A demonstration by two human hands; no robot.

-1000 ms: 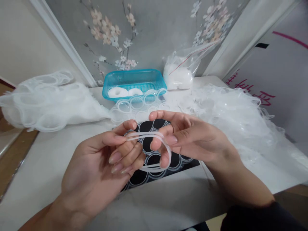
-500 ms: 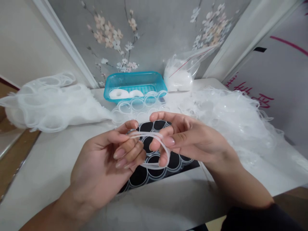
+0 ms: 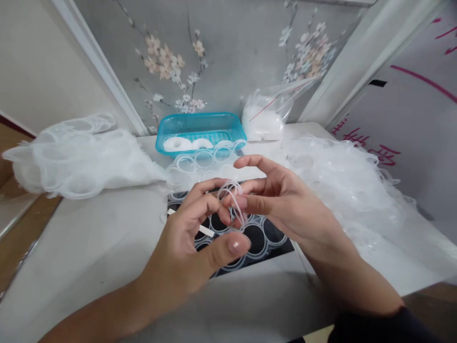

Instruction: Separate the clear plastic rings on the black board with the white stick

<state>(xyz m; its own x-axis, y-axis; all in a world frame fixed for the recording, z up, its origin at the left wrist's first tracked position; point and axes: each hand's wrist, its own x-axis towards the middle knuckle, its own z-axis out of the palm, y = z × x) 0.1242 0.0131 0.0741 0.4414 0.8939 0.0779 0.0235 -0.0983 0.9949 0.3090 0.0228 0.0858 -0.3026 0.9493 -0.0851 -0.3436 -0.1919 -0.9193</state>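
Note:
Several thin, clear plastic rings (image 3: 238, 214) are pinched between the thumb and fingers of my right hand (image 3: 282, 197), above the middle of the table. My left hand (image 3: 189, 238) is beside them, its thumb spread away and its fingertips at the rings' left side; whether they touch is hard to see. Under both hands lies a black sheet (image 3: 282, 244) with joined clear ring shapes (image 3: 256, 239) on it, partly hidden by the hands. A short white strip (image 3: 206, 231) shows behind my left fingers.
A blue basket (image 3: 200, 119) with white rings (image 3: 177, 144) stands at the back, next to a zip bag (image 3: 264, 121) of white material. A sheet of joined clear rings (image 3: 203, 159) lies before it. Heaps of clear plastic rings lie left (image 3: 74, 162) and right (image 3: 342, 181).
My left hand has let its thumb grip on the rings go and opened, thumb moving right and down. The rings have turned more edge-on in my right hand. The white strip has come into view.

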